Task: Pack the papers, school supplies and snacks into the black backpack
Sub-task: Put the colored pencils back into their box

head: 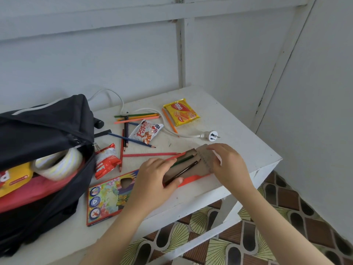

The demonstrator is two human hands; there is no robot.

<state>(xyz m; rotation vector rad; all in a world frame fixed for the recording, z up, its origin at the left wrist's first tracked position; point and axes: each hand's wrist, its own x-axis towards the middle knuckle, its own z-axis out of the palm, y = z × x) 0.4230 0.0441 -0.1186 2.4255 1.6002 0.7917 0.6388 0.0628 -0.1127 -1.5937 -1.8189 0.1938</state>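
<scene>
On the white counter (238, 121), near its front edge, lies a brown cardboard tray with an orange rim (202, 151), and both grips are on it. The left grip (152, 180) is clenched round three coloured pencils (183, 165), one red, one green and one dark. Its thumb presses the dark one, and their tips point along the tray towards the right grip (229, 165). The right grip grasps the tray's far end, with its fingers curled over the edge.

Just left of the left grip lies a flat, brightly printed pencil box with a cut-out window (107, 197). Beside it is a red and white snack pouch (107, 161), touching the side of the black fabric backpack (47, 127). The backpack stands at the left of the counter with its zip open. Inside it show a pale roll of tape (59, 163), a yellow snack bag (13, 180) and a red folder (38, 194).

Farther back, loose coloured pencils (133, 119) lie scattered and crossed, and one long red pencil (150, 154) lies just beyond the left grip. A white and orange snack pouch (146, 132) rests among them, and a yellow wafer packet (181, 111) sits near the back. A white power cable with a plug (210, 135) runs between the two.
</scene>
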